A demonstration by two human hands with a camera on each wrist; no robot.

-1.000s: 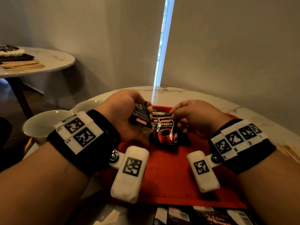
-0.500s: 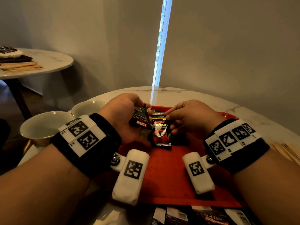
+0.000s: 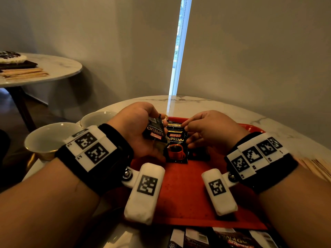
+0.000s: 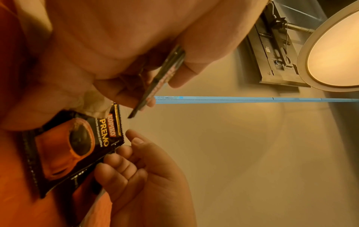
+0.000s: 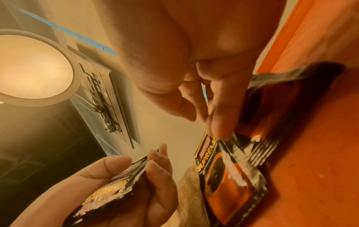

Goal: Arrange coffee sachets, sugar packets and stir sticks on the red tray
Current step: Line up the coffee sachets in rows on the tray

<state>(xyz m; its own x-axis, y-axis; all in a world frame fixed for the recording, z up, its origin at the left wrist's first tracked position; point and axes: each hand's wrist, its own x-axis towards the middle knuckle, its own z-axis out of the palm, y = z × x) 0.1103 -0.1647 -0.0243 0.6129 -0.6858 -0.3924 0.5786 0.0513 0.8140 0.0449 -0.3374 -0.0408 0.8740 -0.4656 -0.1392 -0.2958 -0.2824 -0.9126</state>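
Note:
The red tray (image 3: 186, 196) lies on the marble table between my wrists. My left hand (image 3: 136, 126) grips a thin stack of black Kopiko sachets (image 3: 155, 132) above the tray's far left part; the left wrist view shows the stack (image 4: 165, 76) edge-on between thumb and fingers. One sachet (image 3: 176, 146) lies face up on the tray, overlapping others behind it. My right hand (image 3: 211, 129) pinches its top right corner with curled fingers (image 4: 120, 152). In the right wrist view a fingertip presses that sachet (image 5: 233, 184), and another dark sachet (image 5: 281, 95) lies under the hand.
Two white cups (image 3: 50, 138) (image 3: 96, 119) stand left of the tray. Wooden stir sticks (image 3: 318, 169) lie at the right table edge. More packets (image 3: 223, 237) line the near edge. A second round table (image 3: 53, 68) with sticks stands at far left.
The right hand has drawn the face-up sachet slightly left and laid it flatter onto the tray. The left hand keeps its stack in nearly the same place.

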